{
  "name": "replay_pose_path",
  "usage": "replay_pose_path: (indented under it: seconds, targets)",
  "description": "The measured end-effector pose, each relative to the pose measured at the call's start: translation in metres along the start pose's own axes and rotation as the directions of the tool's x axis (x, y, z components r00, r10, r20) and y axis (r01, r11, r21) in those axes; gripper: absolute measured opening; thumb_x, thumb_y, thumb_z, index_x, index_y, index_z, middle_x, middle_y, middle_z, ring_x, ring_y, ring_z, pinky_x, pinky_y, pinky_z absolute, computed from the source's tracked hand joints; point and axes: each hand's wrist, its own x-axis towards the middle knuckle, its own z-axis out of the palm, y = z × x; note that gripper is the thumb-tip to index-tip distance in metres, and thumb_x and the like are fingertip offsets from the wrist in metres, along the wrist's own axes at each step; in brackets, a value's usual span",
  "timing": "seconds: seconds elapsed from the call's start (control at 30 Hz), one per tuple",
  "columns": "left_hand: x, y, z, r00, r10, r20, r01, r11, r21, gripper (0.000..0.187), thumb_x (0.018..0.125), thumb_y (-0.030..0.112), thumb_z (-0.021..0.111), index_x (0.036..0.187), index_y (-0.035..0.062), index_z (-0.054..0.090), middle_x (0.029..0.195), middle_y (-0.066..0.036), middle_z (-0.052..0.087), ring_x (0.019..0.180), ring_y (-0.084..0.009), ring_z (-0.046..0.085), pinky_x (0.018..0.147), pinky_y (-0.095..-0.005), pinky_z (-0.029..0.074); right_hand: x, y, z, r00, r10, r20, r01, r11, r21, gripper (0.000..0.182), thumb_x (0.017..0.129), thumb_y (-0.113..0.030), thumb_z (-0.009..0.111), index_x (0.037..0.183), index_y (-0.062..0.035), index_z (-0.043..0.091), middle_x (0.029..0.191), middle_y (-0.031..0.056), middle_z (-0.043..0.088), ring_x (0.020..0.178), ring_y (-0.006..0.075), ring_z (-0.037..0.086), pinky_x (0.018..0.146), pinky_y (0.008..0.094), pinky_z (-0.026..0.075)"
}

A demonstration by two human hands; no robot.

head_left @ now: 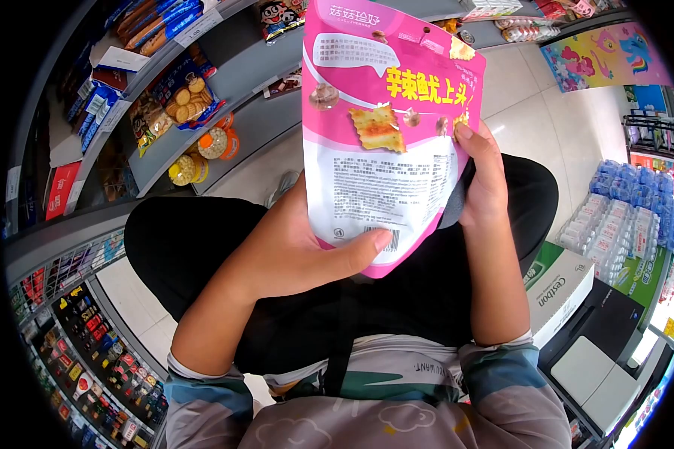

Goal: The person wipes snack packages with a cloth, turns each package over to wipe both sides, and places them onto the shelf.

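A pink and white snack bag (397,165) is held up in front of my chest, its printed back panel facing me. Yellow characters, cracker pictures and small text with a barcode show on it. My left hand (314,251) grips the lower part, thumb across the front near the barcode and fingers hidden behind. At the right edge, my right hand (484,176) pinches the bag with its thumb on the front. The bag hangs slightly tilted above my dark trousers (314,318).
Shelves (254,97) at upper left carry biscuit packs (183,97) and orange-lidded jars (219,141). Packed water bottles (606,232) and a Cestbon carton (563,292) stand to the right. Small goods fill a rack (97,367) at lower left. Pale floor tiles (532,127) lie beyond.
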Motion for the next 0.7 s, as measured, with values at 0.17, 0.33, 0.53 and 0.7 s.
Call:
replay_pose_path:
  seconds: [0.17,0.33,0.53,0.7]
  targets:
    - [-0.0011,0.0043,0.0003,1.0,-0.017,-0.007,0.017,0.999,0.044,0.065,0.083,0.008,0.078,0.137,-0.0022,0.044,0.125,-0.009,0.063,0.114,-0.0136,0.059,0.097,-0.0331,0.049,-0.0001,0.0001,0.0018,1.0,-0.002,-0.01,0.002,1.0,-0.008,0.033,0.096,-0.016,0.061,0.124,0.0015,0.061,0.116,0.0128,0.07,0.102,0.018,0.068,0.091,0.0316,0.053]
    - [-0.0008,0.0038,0.0007,1.0,0.003,-0.014,-0.002,0.998,0.068,0.067,0.081,0.008,0.079,0.137,-0.0025,0.043,0.124,-0.009,0.063,0.114,-0.0141,0.059,0.097,-0.0329,0.049,-0.0002,-0.0002,0.0035,1.0,-0.004,-0.027,0.004,1.0,-0.011,0.033,0.096,-0.017,0.063,0.124,0.0009,0.061,0.116,0.0116,0.07,0.102,0.0178,0.068,0.092,0.031,0.052]
    - [0.0,0.0035,0.0007,1.0,0.012,-0.008,-0.011,0.998,0.067,0.066,0.082,0.008,0.078,0.136,-0.0026,0.043,0.124,-0.009,0.063,0.113,-0.0136,0.059,0.096,-0.0324,0.05,-0.0001,-0.0002,0.0017,1.0,-0.001,-0.029,0.0,1.0,-0.013,0.032,0.095,-0.017,0.063,0.122,-0.0002,0.062,0.115,0.0108,0.07,0.101,0.0172,0.068,0.092,0.0305,0.052]
    - [-0.0003,0.003,0.0017,1.0,0.012,-0.014,-0.011,0.998,0.059,0.065,0.082,0.008,0.078,0.136,-0.0027,0.044,0.123,-0.009,0.063,0.112,-0.0134,0.059,0.095,-0.0321,0.05,0.0001,-0.0003,0.0022,0.999,-0.001,-0.042,0.001,1.0,-0.014,0.031,0.095,-0.017,0.063,0.122,0.0,0.062,0.115,0.0109,0.07,0.101,0.0171,0.068,0.091,0.0303,0.052]
